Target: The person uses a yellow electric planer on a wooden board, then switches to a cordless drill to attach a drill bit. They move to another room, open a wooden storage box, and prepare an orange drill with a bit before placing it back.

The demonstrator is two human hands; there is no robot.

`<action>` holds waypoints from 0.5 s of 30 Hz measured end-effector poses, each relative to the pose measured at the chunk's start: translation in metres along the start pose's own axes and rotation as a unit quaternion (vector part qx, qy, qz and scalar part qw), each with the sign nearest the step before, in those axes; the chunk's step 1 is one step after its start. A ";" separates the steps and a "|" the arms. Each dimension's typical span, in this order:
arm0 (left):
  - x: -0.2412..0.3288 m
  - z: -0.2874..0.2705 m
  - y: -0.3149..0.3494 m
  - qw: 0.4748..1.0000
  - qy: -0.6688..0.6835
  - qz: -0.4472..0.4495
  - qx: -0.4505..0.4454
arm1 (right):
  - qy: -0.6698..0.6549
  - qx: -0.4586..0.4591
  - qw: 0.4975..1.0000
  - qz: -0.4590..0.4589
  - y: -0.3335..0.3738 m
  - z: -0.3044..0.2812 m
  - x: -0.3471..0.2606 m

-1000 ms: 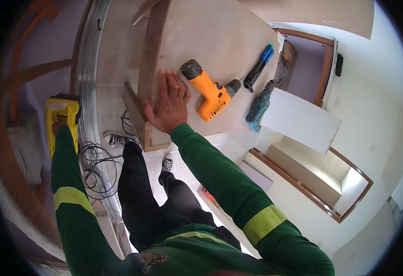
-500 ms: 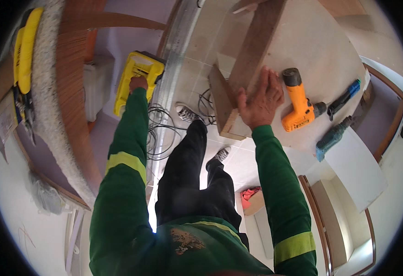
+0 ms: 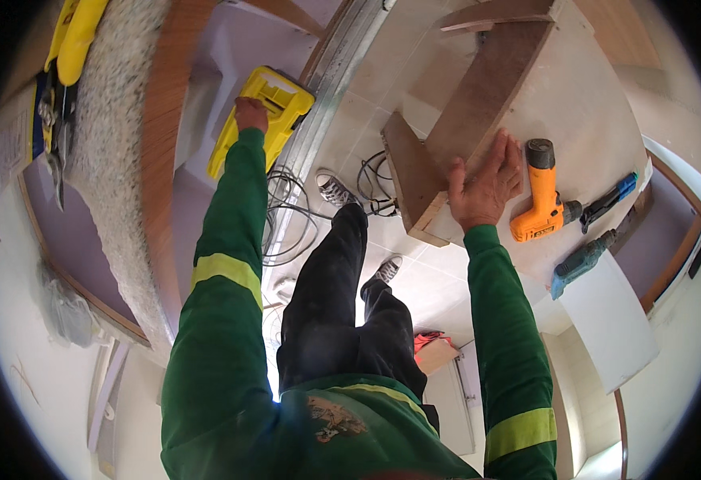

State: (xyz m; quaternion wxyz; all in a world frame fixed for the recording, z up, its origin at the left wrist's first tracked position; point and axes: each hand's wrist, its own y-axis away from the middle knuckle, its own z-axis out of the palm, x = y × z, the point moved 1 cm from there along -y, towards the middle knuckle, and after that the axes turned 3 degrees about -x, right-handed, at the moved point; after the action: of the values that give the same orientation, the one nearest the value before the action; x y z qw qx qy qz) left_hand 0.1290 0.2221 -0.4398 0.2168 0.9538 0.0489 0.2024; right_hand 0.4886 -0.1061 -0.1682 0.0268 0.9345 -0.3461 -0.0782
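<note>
My left hand (image 3: 251,114), fingers curled, grips a yellow toolbox (image 3: 290,100) by its middle, over a low lilac recess beside a metal rail. Whether the toolbox rests on anything there is hidden. My right hand (image 3: 486,184) lies with fingers stretched out on a pale board-topped wooden piece (image 3: 586,96), close to its brown edge. Just right of that hand an orange cordless drill (image 3: 538,204) lies on its side. Beyond it are a slim black and blue tool (image 3: 609,200) and a teal power tool (image 3: 581,262).
A granite-edged counter (image 3: 122,128) runs along the left, with yellow-handled pliers (image 3: 70,56) on it. Black cable (image 3: 290,216) coils on the floor near my shoes (image 3: 334,190). A white panel (image 3: 606,320) leans at the right, and a plastic bag (image 3: 66,308) is at far left.
The whole view has shifted, so most things sit farther right. The yellow toolbox has turned a little in my left hand's grip. My right hand stays on the board.
</note>
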 end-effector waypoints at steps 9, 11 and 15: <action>0.031 0.044 -0.001 1.000 0.009 -0.018 0.020 | 0.000 -0.002 1.000 -0.008 0.001 0.001 -0.001; 0.037 0.063 -0.012 0.996 -0.083 -0.033 0.003 | -0.014 0.007 1.000 -0.015 0.001 0.001 -0.002; 0.044 0.089 -0.021 0.983 -0.184 -0.008 -0.002 | 0.015 0.003 1.000 -0.011 0.000 -0.001 -0.005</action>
State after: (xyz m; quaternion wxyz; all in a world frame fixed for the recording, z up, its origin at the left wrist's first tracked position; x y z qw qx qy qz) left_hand 0.2051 0.2137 -0.5066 0.2258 0.9738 0.0154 0.0219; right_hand 0.4851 -0.1033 -0.1670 0.0288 0.9395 -0.3353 -0.0633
